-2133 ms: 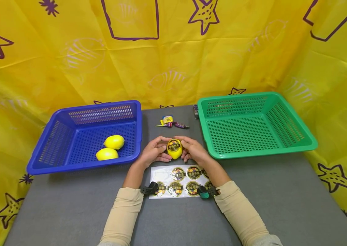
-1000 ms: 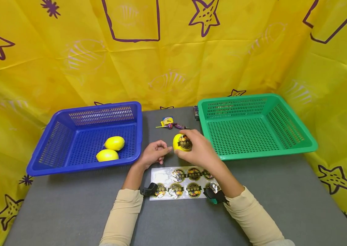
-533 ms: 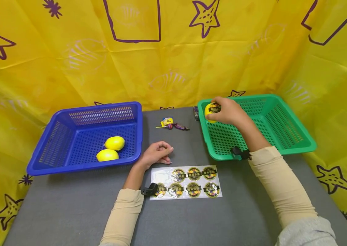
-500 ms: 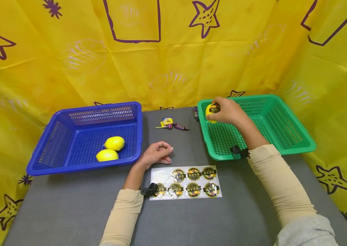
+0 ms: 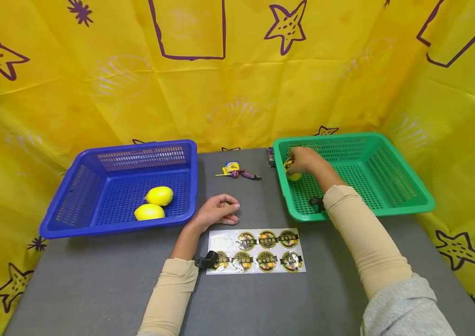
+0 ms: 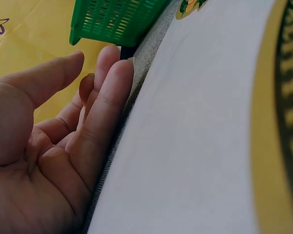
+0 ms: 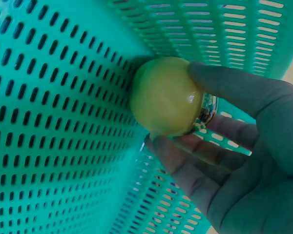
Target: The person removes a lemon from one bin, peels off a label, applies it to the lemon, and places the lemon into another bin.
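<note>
Three lemons: two lie in the blue basket (image 5: 94, 184); your right hand (image 5: 302, 161) grips one lemon (image 5: 291, 171) in the green basket (image 5: 393, 186); your left hand (image 5: 218, 212) rests relaxed.

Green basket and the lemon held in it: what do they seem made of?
Green basket: apparently moulded plastic, with regular slotted holes and a smooth rim. Lemon, held by the right hand: glossy, even yellow skin; possibly plastic, though real fruit can't be excluded.

A grey bench (image 5: 94, 280) carries a blue basket (image 5: 73, 224) at left, a green basket (image 5: 388, 210) at right, wrapped sweets (image 5: 237, 171) between them, and a sticker sheet (image 5: 256, 250) at lower centre.
</note>
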### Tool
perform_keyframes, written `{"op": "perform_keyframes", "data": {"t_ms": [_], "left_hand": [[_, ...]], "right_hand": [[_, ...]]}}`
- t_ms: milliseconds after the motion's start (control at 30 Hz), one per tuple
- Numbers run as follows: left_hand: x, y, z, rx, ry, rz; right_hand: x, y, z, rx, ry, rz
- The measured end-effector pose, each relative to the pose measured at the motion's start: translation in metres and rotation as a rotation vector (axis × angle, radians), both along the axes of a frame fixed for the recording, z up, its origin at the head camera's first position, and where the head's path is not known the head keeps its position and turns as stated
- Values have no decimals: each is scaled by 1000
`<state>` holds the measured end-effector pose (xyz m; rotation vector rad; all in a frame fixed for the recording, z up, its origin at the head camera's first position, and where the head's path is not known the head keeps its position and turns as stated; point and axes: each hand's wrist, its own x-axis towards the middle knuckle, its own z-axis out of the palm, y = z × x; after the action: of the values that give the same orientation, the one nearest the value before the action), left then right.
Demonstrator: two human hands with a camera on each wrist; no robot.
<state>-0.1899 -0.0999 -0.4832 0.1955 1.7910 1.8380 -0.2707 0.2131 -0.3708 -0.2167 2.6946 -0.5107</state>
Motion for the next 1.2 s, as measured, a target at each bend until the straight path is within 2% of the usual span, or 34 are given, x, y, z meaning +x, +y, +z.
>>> {"op": "perform_keyframes", "data": {"t_ms": [267,367,567,667,833,967,1067,1200], "left_hand": [[0,1,0,-3,-3,0],[-1,2,0,-5,0,3],[4,5,4,-55,35,-2],[7,7,10,-97,85,-30],[15,9,30,-191,243,-127],[29,4,54,-253,388,-186],[45,-8,78,-277,492,-162],[61,-36,109,-300,618,-43]], "right_hand": [[-4,6,-7,32,45,26],[-2,9,-3,38,18,50],[10,18,20,1,-161,67],[21,24,38,27,-168,114],[57,27,63,78,-43,233],[96,19,56,29,72,274],[126,10,36,-54,165,263],[152,5,9,-157,241,228]]}}
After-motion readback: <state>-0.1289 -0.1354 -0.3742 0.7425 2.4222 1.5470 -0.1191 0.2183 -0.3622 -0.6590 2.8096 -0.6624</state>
